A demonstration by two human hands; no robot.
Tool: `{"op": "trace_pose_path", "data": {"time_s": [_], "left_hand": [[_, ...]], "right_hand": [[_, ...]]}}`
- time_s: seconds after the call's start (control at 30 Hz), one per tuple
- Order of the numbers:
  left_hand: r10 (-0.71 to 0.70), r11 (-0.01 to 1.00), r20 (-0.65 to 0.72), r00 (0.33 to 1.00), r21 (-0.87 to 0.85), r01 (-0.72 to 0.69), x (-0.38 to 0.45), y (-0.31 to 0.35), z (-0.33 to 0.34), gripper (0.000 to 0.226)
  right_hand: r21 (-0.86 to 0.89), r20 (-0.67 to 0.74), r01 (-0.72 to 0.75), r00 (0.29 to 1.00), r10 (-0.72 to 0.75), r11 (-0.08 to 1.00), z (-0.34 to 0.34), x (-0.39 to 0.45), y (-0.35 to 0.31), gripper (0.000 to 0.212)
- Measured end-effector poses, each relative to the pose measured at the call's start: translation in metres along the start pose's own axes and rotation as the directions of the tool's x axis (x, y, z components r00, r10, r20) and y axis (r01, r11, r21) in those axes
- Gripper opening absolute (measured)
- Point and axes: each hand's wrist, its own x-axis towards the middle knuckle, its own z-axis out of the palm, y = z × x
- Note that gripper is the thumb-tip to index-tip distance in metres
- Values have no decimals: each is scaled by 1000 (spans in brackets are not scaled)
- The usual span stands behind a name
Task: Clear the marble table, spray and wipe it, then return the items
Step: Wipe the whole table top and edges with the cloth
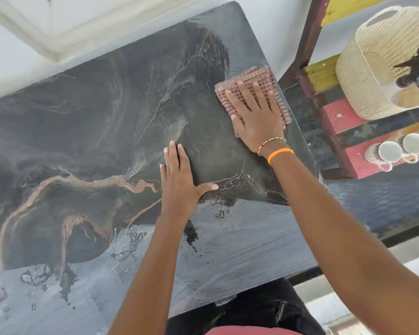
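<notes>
The dark marble table [94, 131] with tan and white veins fills most of the view; nothing but the cloth and my hands lies on it. Its near part is wet, with streaks and small bubbles. My right hand [257, 119] presses flat, fingers spread, on a pink nubby cleaning cloth [249, 78] near the table's far right edge. An orange band and a bead bracelet are on that wrist. My left hand [179, 180] rests flat on the bare marble, fingers apart, to the left of and nearer than the cloth, holding nothing.
Right of the table stands a painted wooden shelf [334, 119]. On it are a woven cream basket [382, 61] and two white mugs [399, 151]. A white wall [22, 44] runs behind the table.
</notes>
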Motion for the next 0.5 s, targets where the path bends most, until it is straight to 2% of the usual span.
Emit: {"op": "trace_pose_path", "data": {"time_s": [0.1, 0.17, 0.23, 0.37, 0.43, 0.5], "left_hand": [[-15, 999, 1, 1000, 30, 15, 5, 6, 2, 119], [-16, 999, -2, 1000, 34, 17, 5, 5, 2, 119], [-17, 999, -4, 1000, 47, 17, 4, 3, 2, 120], [-30, 996, 1, 1000, 84, 30, 6, 4, 0, 121], [-37, 994, 8, 999, 101, 36, 5, 5, 0, 119], [-56, 995, -3, 998, 81, 57, 9, 9, 0, 117]], "right_hand": [[37, -22, -209, 977, 210, 977, -7, -14, 43, 54], [76, -18, -332, 942, 334, 940, -4, -37, 46, 56], [50, -45, -348, 936, 350, 936, 3, -59, 32, 57], [13, -38, -277, 960, 277, 961, 6, -63, -4, 58], [-8, -13, -134, 991, 134, 991, 9, -51, -29, 56], [-33, 18, 78, 997, -78, 996, 13, -28, -56, 53]]}}
